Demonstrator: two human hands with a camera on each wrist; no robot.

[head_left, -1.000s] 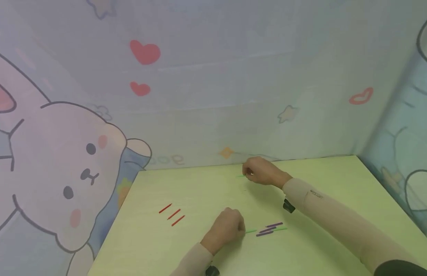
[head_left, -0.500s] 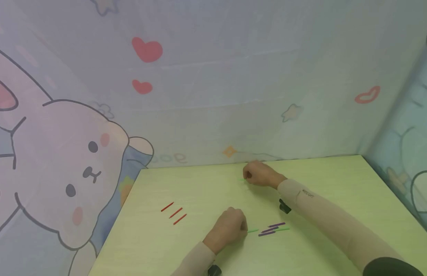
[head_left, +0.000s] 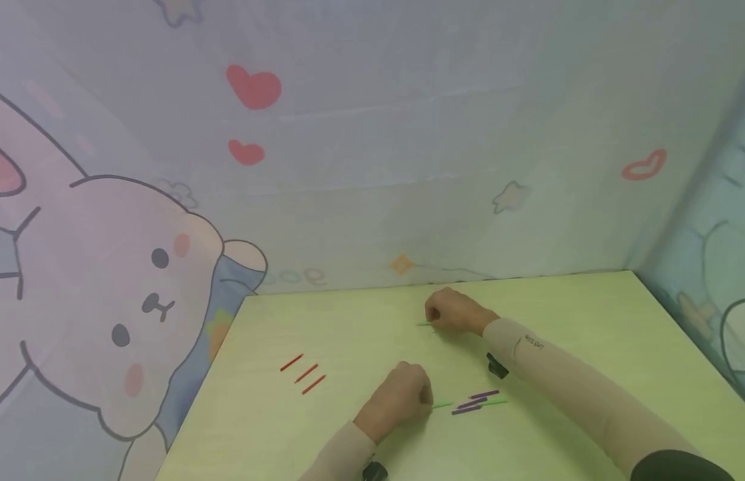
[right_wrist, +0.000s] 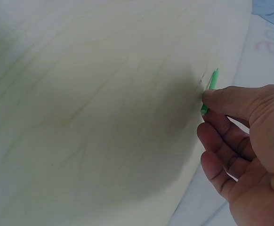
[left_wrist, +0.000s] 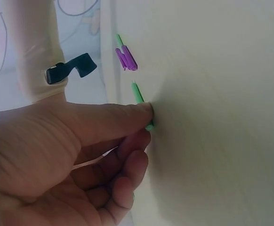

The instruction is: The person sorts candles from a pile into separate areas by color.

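My left hand (head_left: 399,397) pinches a thin green candle (left_wrist: 138,93) between thumb and forefinger, low over the tabletop. Its wick end points toward three purple candles (head_left: 472,403) lying close together, with another green candle (head_left: 497,402) among them. Farther back, near the table's rear edge, my right hand (head_left: 456,310) pinches a green candle (right_wrist: 213,79) by its lower end. In the right wrist view the wick end sticks out past the thumb, close to the table surface. The other fingers of both hands are curled loosely.
Three red candles (head_left: 306,373) lie in a slanted row on the left part of the pale yellow-green table (head_left: 348,321). A cloth backdrop (head_left: 372,167) printed with a rabbit and hearts rises behind the table's rear edge.
My right hand has come slightly toward me from the rear edge, bringing its green candle along and lower. My left hand and the candles lying on the table stay put.
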